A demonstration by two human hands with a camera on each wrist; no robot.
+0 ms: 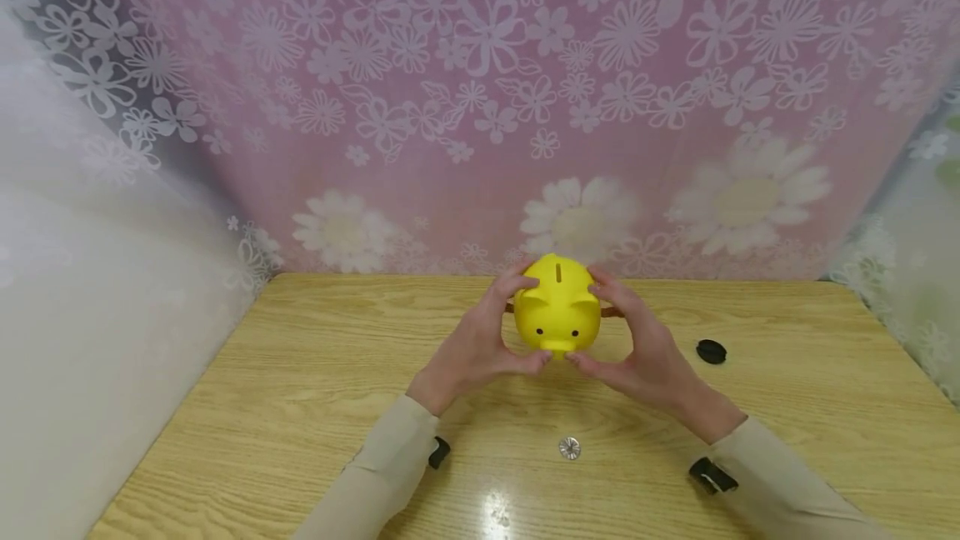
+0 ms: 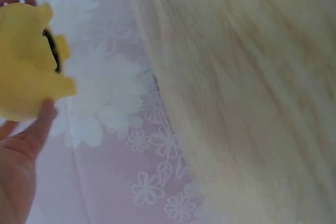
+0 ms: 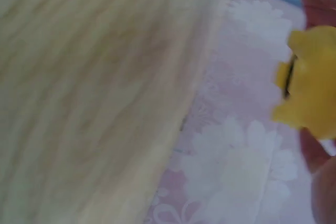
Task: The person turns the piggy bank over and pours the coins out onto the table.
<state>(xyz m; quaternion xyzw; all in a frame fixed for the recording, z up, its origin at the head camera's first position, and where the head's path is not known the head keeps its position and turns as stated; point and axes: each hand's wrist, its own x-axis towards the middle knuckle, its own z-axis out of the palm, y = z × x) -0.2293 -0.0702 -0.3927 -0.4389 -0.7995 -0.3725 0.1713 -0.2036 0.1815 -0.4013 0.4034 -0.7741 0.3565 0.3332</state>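
Note:
A yellow piggy bank (image 1: 557,307) is held up off the wooden table between both hands, its snout toward me and the coin slot on top. My left hand (image 1: 477,340) grips its left side, fingers around the back and thumb by the snout. On the opposite side my right hand (image 1: 651,355) grips it the same way. Both wrist views show the bank's underside, with stubby feet and a dark opening (image 2: 51,51). Below the bank, on the table, lies a shiny silver round piece (image 1: 570,448). A black oval cap (image 1: 711,352) rests right of the right hand.
Part of a brown item (image 1: 612,312) peeks out behind the piggy bank, mostly hidden. The wood-grain table (image 1: 300,407) ends at a pink flowered cloth (image 1: 450,148) at the back. Pale cloth walls stand on the left and right.

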